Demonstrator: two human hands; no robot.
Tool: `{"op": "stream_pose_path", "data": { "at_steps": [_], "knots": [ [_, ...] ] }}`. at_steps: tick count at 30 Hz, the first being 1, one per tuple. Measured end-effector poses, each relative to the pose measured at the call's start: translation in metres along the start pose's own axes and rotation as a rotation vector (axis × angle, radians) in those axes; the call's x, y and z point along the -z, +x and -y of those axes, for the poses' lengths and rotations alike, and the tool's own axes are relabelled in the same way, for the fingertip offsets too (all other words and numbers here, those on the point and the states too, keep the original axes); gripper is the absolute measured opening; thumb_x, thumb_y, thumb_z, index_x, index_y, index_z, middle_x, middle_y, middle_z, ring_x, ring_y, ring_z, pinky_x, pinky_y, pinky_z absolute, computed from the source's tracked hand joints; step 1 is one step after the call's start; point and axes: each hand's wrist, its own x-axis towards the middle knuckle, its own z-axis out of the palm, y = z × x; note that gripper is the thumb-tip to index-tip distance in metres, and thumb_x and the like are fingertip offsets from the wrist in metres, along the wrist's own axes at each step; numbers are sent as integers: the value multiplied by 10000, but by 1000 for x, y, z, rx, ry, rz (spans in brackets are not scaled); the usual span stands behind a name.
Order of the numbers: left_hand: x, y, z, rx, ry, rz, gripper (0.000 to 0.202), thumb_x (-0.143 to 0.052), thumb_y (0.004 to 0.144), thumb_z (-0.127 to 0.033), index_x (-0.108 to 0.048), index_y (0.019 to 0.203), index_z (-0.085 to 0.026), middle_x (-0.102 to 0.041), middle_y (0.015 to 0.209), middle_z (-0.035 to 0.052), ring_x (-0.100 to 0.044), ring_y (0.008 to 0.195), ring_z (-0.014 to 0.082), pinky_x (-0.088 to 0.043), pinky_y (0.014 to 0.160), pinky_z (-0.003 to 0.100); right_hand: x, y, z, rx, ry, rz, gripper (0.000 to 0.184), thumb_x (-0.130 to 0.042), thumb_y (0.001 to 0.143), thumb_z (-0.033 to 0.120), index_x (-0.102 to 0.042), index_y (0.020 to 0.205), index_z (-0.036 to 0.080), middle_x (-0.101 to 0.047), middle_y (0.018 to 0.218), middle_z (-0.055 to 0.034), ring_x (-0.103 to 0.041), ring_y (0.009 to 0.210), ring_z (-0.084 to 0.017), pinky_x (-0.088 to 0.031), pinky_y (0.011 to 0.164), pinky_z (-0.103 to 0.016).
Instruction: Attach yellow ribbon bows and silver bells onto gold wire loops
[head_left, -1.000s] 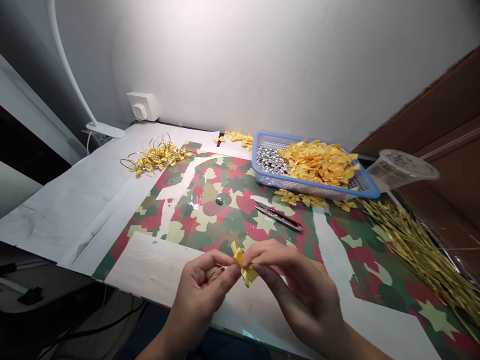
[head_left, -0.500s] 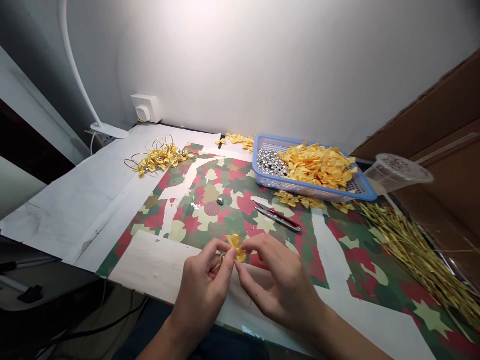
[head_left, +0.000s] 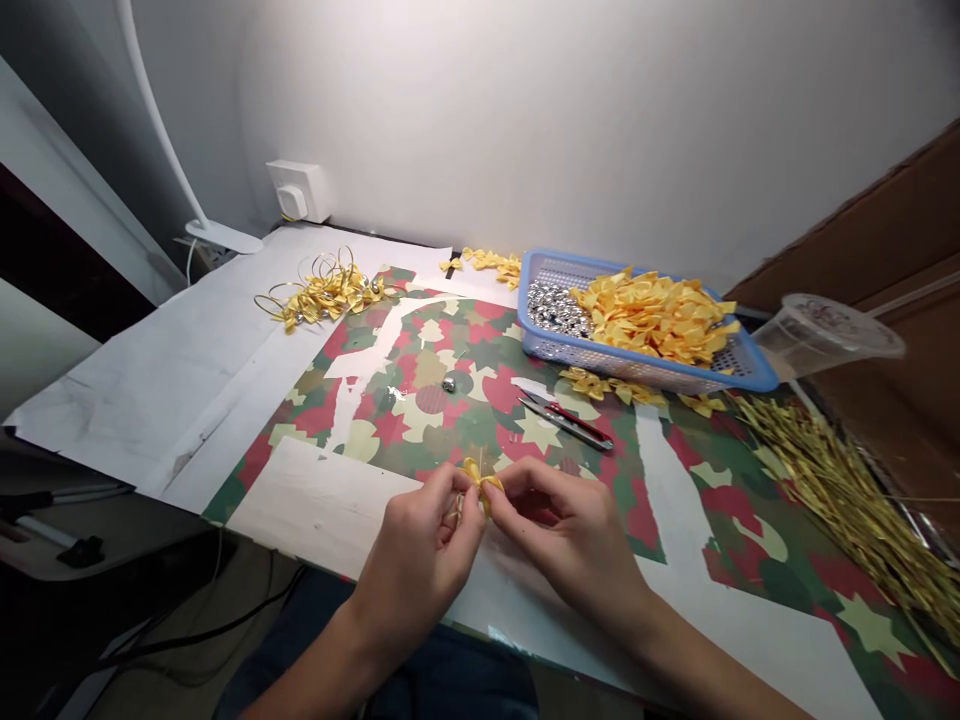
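A yellow ribbon bow (head_left: 484,482) is pinched between my two hands above the table's front part. My left hand (head_left: 427,545) is closed on its left side, with a bit of pale cord or wire showing between the fingers. From the right, my right hand (head_left: 577,540) grips the bow with thumb and forefinger, the other fingers curled. My fingers hide part of the bow. Beyond them, a small silver bell (head_left: 448,384) lies on the patterned sheet (head_left: 480,425). Red-handled thread snips (head_left: 566,420) rest to its right.
A blue basket (head_left: 645,375) holds silver bells (head_left: 556,310) and yellow bows (head_left: 652,315). Gold cords (head_left: 847,500) lie at the right, near a clear plastic tub (head_left: 817,335). Bows with looped cords (head_left: 330,295) are heaped at the back left, near a lamp (head_left: 221,237).
My hands have shifted slightly rightward with the bow, which has turned between the fingers. My right thumb and forefinger have closed in on it. The whole view has tilted a little.
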Motion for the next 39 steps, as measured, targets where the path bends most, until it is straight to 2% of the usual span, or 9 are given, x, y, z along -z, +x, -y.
{"op": "stream_pose_path", "data": {
  "at_steps": [12, 17, 21, 24, 28, 32, 35, 39],
  "knots": [
    [-1, 4, -1, -48, 14, -4, 140, -453, 843, -211, -489, 709, -190, -308, 494, -98, -302, 424, 74, -251, 438, 200, -1, -2, -2, 119, -134, -31, 162, -505, 848, 187, -540, 690, 190, -581, 599, 5, -514, 517, -105, -444, 490, -212],
    [-1, 6, -3, 10, -5, -73, 179, -465, 831, -229, -455, 656, -196, -271, 480, -100, -284, 416, 74, -230, 441, 212, 0, 2, -3, -42, 34, 7, 217, -532, 850, 276, -511, 652, 189, -515, 573, 26, -434, 447, -79, -360, 389, -194],
    [-1, 4, -2, -3, -23, -44, 153, -467, 824, -221, -462, 672, -200, -265, 483, -99, -274, 414, 74, -231, 438, 211, 1, 3, -4, -196, 213, 30, 254, -551, 840, 379, -532, 681, 181, -509, 607, 24, -452, 459, -78, -391, 388, -187],
    [-1, 1, -2, -28, -4, -20, 147, -462, 824, -199, -473, 678, -198, -267, 488, -99, -264, 409, 69, -227, 428, 206, 2, 4, -3, -218, 291, -8, 255, -590, 810, 406, -571, 705, 175, -547, 637, 8, -482, 494, -86, -419, 398, -182],
    [1, -1, -1, -39, 65, -27, 147, -455, 854, -209, -510, 719, -195, -255, 496, -97, -276, 402, 68, -245, 428, 201, 3, 5, 0, -187, 345, -35, 187, -612, 809, 356, -604, 755, 177, -585, 690, -1, -534, 551, -91, -480, 453, -179],
    [4, 0, -1, -181, 216, -139, 123, -497, 834, -193, -571, 736, -184, -405, 546, -57, -392, 480, 93, -334, 492, 215, 3, 2, 1, -112, 360, -35, 77, -631, 806, 275, -613, 824, 202, -623, 763, 1, -616, 660, -108, -554, 575, -196],
    [5, 1, -1, -274, 280, -203, 100, -526, 811, -173, -612, 760, -181, -481, 637, -16, -473, 583, 125, -399, 564, 237, 3, 0, 1, -22, 305, -52, 80, -623, 809, 201, -613, 886, 222, -641, 832, -4, -650, 767, -125, -581, 663, -214],
    [7, 3, -2, -249, 217, -177, 109, -515, 826, -176, -612, 777, -187, -526, 727, 9, -542, 705, 151, -446, 653, 270, 4, -2, 3, 175, 144, -80, 147, -575, 821, 98, -603, 908, 213, -651, 824, -11, -647, 748, -121, -575, 675, -222]
  ]
}}
